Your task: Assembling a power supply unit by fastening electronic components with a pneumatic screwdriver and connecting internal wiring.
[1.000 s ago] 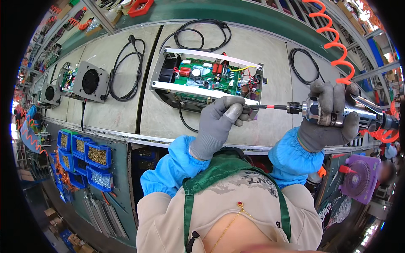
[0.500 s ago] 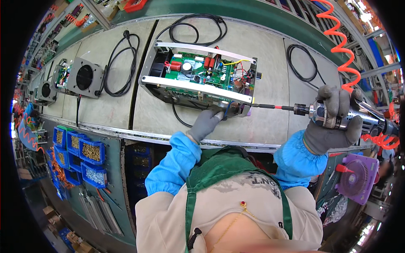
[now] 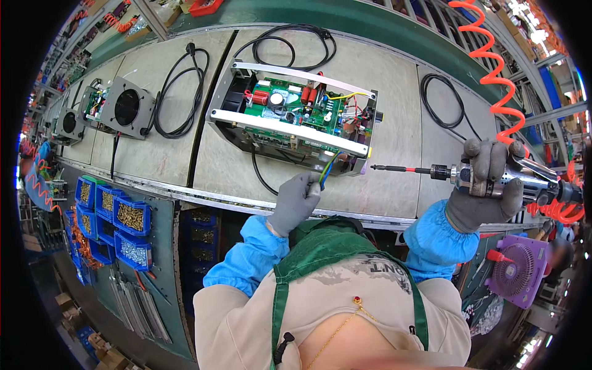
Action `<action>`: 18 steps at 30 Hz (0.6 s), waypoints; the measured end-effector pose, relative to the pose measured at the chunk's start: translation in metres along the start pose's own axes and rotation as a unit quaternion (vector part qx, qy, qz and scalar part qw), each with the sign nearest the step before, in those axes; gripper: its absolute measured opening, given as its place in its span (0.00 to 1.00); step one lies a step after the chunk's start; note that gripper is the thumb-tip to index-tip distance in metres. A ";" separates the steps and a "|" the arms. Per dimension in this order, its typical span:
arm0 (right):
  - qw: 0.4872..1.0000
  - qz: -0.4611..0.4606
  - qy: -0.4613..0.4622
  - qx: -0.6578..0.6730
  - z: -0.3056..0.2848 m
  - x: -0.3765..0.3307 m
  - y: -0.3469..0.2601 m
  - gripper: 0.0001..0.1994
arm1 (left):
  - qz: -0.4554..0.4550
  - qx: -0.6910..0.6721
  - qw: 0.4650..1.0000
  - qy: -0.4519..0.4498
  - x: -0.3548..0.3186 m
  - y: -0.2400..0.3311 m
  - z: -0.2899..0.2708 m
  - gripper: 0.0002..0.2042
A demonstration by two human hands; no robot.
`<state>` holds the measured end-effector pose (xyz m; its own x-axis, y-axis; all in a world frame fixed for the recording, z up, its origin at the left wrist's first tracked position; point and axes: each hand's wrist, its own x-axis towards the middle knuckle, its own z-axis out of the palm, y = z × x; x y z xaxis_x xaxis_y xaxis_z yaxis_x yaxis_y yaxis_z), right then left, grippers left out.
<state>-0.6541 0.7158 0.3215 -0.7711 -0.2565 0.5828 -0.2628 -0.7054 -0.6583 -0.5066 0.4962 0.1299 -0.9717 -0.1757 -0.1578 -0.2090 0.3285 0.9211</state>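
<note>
Holding wires (image 3: 327, 169), one blue and one yellow-green, the gray-gloved left hand (image 3: 291, 205) is located over the near edge of the table (image 3: 394, 200). Its fingers (image 3: 311, 191) are closed on the lower end of the wires, which run up to the right part of the near rail (image 3: 290, 131) of the open machine. The machine (image 3: 231, 145) rests at the middle of the table, its green circuit board (image 3: 317, 117) exposed between two pale rails. The gray-gloved right hand (image 3: 478, 200) has its fingers wrapped around the body of a power driver (image 3: 533, 179) (connected to an orange coiled hose (image 3: 493, 77)). The driver bit (image 3: 394, 168) points left, its tip near the machine's right end but apart from it. One black cord (image 3: 259, 46) lies behind the machine; another black cable (image 3: 423, 95) lies looped to its right. Left of the machine stands a gray fan housing (image 3: 143, 114).
</note>
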 end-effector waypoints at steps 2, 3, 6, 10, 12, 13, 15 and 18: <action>1.000 -0.006 0.006 0.002 0.001 0.000 0.001 0.23 | 0.054 -0.026 0.990 0.129 -0.002 -0.019 0.016 0.09; 1.000 -0.004 0.006 0.003 0.000 0.000 0.003 0.24 | 0.053 -0.027 0.990 0.129 -0.005 -0.025 0.019 0.09; 1.000 -0.002 0.017 -0.008 -0.003 -0.003 -0.002 0.24 | 0.131 -0.007 0.983 0.126 -0.006 -0.027 0.022 0.07; 0.999 0.002 0.026 -0.030 -0.001 -0.004 -0.001 0.24 | 0.245 0.034 0.961 0.124 -0.003 -0.024 0.019 0.06; 0.999 0.002 0.029 -0.043 -0.001 -0.005 -0.001 0.24 | 0.287 0.052 0.949 0.120 -0.001 -0.025 0.019 0.06; 0.998 0.003 0.033 -0.056 -0.001 -0.005 -0.001 0.23 | 0.274 0.020 0.953 0.127 -0.003 -0.029 0.020 0.06; 0.996 -0.002 0.045 -0.074 0.002 -0.007 0.000 0.23 | 0.262 -0.015 0.956 0.131 -0.003 -0.033 0.023 0.06; 0.995 -0.001 0.050 -0.081 0.000 -0.008 -0.001 0.24 | 0.210 -0.025 0.968 0.135 -0.002 -0.032 0.026 0.06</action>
<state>-0.6476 0.7183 0.3172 -0.8219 -0.1826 0.5396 -0.3485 -0.5883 -0.7297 -0.5004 0.5103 0.0910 -0.9040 -0.2746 0.3276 0.2110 0.3797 0.9007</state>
